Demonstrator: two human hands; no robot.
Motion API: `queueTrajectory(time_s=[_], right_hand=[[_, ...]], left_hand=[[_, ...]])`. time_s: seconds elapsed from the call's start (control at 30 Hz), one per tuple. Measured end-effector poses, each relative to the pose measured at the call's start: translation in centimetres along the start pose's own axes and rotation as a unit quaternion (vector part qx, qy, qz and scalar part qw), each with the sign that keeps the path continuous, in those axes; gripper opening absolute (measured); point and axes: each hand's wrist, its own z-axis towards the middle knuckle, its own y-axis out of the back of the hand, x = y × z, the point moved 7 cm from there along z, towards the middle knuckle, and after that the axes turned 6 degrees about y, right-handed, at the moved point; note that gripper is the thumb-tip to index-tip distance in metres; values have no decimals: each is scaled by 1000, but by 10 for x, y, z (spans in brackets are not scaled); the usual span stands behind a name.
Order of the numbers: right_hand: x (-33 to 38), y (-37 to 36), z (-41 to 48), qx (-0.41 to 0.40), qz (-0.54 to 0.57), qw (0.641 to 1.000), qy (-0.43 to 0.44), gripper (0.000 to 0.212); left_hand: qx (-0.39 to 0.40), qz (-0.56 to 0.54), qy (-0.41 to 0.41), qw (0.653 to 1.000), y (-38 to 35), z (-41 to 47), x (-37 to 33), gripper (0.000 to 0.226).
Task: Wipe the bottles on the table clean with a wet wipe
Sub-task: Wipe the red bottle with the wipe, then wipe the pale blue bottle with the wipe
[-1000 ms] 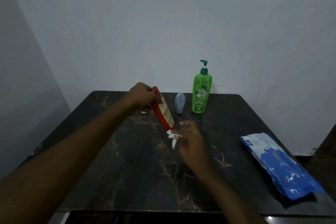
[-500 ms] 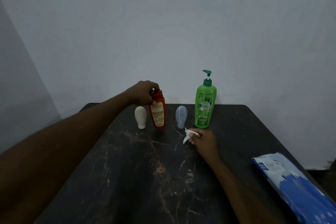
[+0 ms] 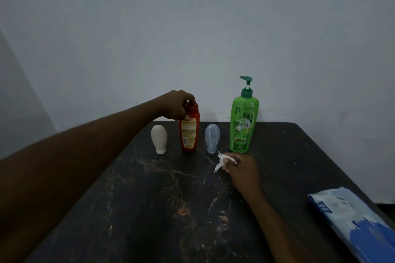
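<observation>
Head view: the left hand [image 3: 177, 104] curls its fingers round the cap of the upright red bottle [image 3: 189, 134], which stands on the dark table [image 3: 149, 209] between a cream bottle [image 3: 159, 139] and a pale blue bottle [image 3: 212, 138]. The right hand [image 3: 243, 168] pinches the wet wipe [image 3: 221, 162] near the green pump bottle [image 3: 243, 126]. A wipes pack [image 3: 359, 224] lies at the right edge.

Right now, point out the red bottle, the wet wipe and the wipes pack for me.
red bottle [image 3: 189, 134], head view, on the label at mid-body
wet wipe [image 3: 220, 163], head view, on the crumpled white part that shows
wipes pack [image 3: 346, 215], head view, on its pale upper face
</observation>
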Motion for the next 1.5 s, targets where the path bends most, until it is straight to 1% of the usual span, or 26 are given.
queueTrajectory(time_s=[0.23, 0.53, 0.8, 1.0, 1.07, 1.13, 1.2, 1.23, 1.27, 1.3, 1.33, 1.4, 1.5], right_hand=[[2, 2, 0, -8, 24, 1000, 10, 18], [-1, 1, 0, -4, 35, 999, -3, 15], [2, 2, 0, -9, 40, 999, 9, 16], [1, 2, -1, -9, 46, 999, 3, 16], [1, 2, -1, -8, 40, 999, 3, 15], [0, 2, -1, -7, 38, 999, 0, 15], [-1, 1, -1, -4, 40, 999, -3, 16], [-1, 1, -1, -3, 41, 999, -3, 16], [-1, 1, -1, -4, 41, 999, 0, 16], [1, 1, -1, -5, 40, 999, 5, 16], [2, 2, -1, -8, 42, 999, 9, 15], [4, 4, -2, -13, 44, 999, 11, 17], [5, 4, -2, -17, 52, 998, 11, 20]], left_hand=[[17, 24, 9, 1000, 2, 3, -3, 58], [42, 11, 22, 999, 2, 2, 0, 56], [67, -11, 58, 996, -2, 9, 4, 66], [75, 4, 68, 995, -3, 11, 2, 69], [49, 51, 48, 996, 0, 11, -4, 81], [-30, 123, 13, 992, 8, 5, -18, 92], [-125, 196, -65, 970, 14, -7, -47, 84], [-153, 213, -112, 959, 12, -14, -64, 77], [-157, 211, -151, 953, 5, -19, -78, 70], [-141, 196, -168, 956, -5, -21, -89, 64], [-115, 182, -165, 962, -19, -19, -94, 59], [-74, 178, -129, 973, -46, -12, -96, 53], [-57, 178, -72, 980, -67, -4, -90, 40]])
